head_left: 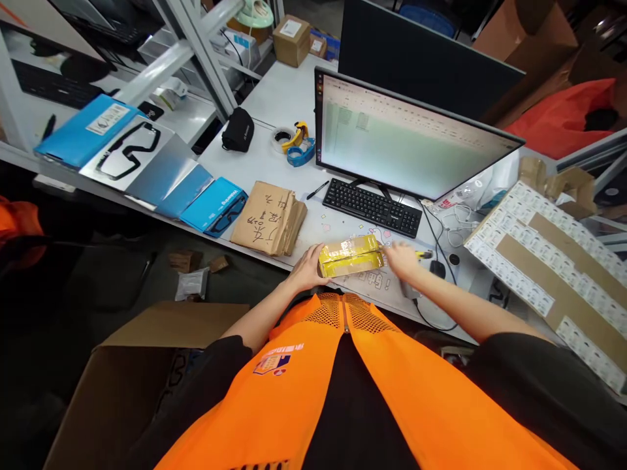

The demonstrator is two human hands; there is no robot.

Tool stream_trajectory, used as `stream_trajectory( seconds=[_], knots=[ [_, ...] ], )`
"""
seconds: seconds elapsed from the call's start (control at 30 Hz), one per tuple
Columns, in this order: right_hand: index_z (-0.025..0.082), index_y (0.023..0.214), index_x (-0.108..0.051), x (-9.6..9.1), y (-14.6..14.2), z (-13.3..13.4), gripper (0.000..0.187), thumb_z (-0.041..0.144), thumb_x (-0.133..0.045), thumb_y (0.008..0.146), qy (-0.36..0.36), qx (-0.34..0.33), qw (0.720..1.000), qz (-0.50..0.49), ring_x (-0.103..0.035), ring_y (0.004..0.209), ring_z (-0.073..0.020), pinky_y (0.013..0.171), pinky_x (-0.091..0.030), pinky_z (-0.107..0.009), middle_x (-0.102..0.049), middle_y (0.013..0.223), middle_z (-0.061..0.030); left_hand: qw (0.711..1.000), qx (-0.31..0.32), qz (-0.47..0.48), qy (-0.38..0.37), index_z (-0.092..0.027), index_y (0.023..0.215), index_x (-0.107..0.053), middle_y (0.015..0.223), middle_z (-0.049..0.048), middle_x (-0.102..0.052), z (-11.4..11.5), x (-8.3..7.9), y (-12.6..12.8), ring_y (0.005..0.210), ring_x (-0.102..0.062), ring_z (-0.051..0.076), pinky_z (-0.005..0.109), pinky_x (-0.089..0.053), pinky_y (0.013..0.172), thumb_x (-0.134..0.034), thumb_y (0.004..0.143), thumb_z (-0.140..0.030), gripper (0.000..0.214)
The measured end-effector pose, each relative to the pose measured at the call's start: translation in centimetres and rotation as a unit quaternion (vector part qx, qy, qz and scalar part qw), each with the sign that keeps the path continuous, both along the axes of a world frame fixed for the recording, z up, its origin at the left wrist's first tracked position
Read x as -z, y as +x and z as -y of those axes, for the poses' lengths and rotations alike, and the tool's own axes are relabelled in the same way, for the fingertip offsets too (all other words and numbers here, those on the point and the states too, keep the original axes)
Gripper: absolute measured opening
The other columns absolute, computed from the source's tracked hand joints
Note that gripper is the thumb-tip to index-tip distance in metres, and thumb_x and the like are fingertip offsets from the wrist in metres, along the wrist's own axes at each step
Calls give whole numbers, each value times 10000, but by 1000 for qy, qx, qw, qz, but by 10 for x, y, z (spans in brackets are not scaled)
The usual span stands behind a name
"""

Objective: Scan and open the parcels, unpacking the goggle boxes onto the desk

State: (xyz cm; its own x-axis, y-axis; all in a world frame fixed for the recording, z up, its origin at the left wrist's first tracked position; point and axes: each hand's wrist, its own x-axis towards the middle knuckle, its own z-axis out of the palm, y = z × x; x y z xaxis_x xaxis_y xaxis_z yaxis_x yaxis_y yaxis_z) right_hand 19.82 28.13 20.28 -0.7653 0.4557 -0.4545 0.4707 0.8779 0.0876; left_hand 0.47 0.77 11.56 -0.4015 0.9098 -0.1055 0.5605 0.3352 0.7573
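Observation:
A small cardboard parcel wrapped in yellow tape (351, 255) lies on the white desk (274, 98) near its front edge. My left hand (310, 266) is pressed against the parcel's left end, fingers curled round it. My right hand (402, 258) sits just off the parcel's right end, blurred by motion, so its fingers cannot be read. A yellow-tipped tool (424, 254) lies right beside that hand.
A black keyboard (371, 207) and monitor (410, 140) stand behind the parcel. A stack of flat cardboard sleeves (268, 218) lies left, blue boxes (213, 203) further left. Tape rolls (292, 141) sit at the back. A label-covered carton (553, 267) is right, an open carton (132, 372) below left.

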Motion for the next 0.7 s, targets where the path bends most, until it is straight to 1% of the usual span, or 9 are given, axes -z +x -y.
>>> stream_trajectory(
  seconds=[0.1,0.17,0.23,0.33,0.4,0.47,0.57,0.63,0.7],
  knots=[
    [146,1269,-771,2,42,-54,305,216,-568,1051,63,94,994,11,-667,1204,-404,994,-503,-483,-686,1241,-276,999,10,-36,-11,-160,1652,-358,1617,209,-430,-12,-9,-4,1525,-419,425,564,-368,1299,-895,766,-490,1087],
    [166,1289,-775,15,52,-63,317,240,-564,1064,58,147,987,6,-692,1187,-384,991,-516,-463,-706,1226,-257,997,12,-79,-5,-165,1610,-433,1602,202,-437,-26,-16,-7,1520,-398,424,572,-351,1296,-809,866,-468,887],
    [206,1340,-764,36,48,-53,343,272,-561,1071,12,192,981,-7,-712,1176,-351,992,-529,-431,-731,1241,-217,993,34,-114,-6,-197,1586,-480,1587,183,-452,-44,-22,-10,1502,-400,411,568,-357,1276,-721,922,-326,718],
    [233,1366,-761,71,29,-24,371,298,-562,1060,-85,263,960,-48,-720,1194,-323,1004,-536,-390,-758,1286,-171,983,100,-148,-34,-223,1537,-543,1476,180,-535,-66,-30,-11,1403,-462,423,581,-388,1208,-701,859,-169,698],
    [219,1405,-740,88,19,-9,420,295,-624,1009,-129,291,944,-83,-716,1224,-326,1025,-538,-373,-769,1306,-161,975,139,-169,-47,-171,1502,-575,1390,211,-574,-74,-33,-10,1330,-499,434,582,-399,1162,-683,857,-145,654],
    [186,1467,-693,97,14,-1,525,280,-668,952,-158,313,926,-142,-693,1286,-332,1069,-531,-369,-759,1355,-162,966,153,-197,-61,-93,1497,-576,1329,253,-598,-77,-34,-7,1275,-529,434,575,-419,1110,-575,927,-130,571],
    [131,1490,-650,101,16,3,547,293,-569,974,-193,393,857,-270,-662,1349,-309,1149,-505,-390,-712,1441,-179,952,162,-243,-89,-31,1519,-555,1273,270,-633,-72,-33,0,1207,-579,403,532,-457,1038,-398,996,-94,549],
    [129,1458,-652,99,19,7,532,370,-476,1017,-222,442,797,-347,-671,1328,-297,1151,-518,-424,-703,1445,-186,943,175,-269,-90,-44,1518,-562,1281,255,-650,-67,-30,2,1199,-601,374,493,-472,1025,-400,1002,-90,542],
    [147,1458,-633,96,20,16,587,504,-465,1024,-260,442,754,-412,-674,1308,-313,1128,-540,-475,-696,1443,-188,937,183,-287,-77,-59,1480,-593,1305,244,-660,-64,-26,0,1194,-618,350,470,-482,1026,-422,1004,-90,507]
  ],
)
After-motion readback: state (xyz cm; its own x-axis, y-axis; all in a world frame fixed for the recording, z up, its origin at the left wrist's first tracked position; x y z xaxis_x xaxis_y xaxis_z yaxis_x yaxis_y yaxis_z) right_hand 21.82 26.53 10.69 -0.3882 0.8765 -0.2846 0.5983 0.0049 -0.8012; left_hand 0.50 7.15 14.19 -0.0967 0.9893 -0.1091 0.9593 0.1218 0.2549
